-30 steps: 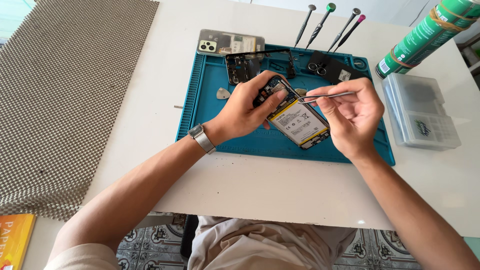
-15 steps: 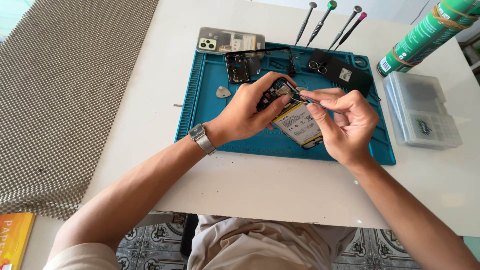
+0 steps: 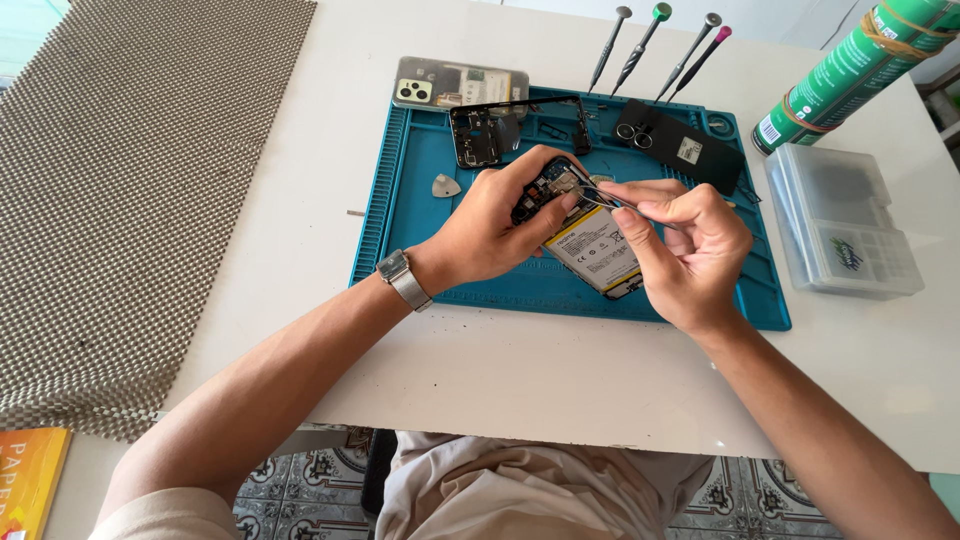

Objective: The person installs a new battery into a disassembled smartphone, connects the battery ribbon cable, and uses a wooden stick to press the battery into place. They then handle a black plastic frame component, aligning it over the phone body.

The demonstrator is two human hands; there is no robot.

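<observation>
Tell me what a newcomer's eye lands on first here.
First, the two hands meeting over the blue mat: the left hand holds an opened phone with its battery showing, while the right hand works tweezers into its top. Next, the green can at upper right and the screwdrivers above the mat.

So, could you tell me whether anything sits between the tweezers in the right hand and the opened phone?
Nothing visible does: the right hand holds the tweezers with tips already at the opened phone, which the left hand grips.
</observation>
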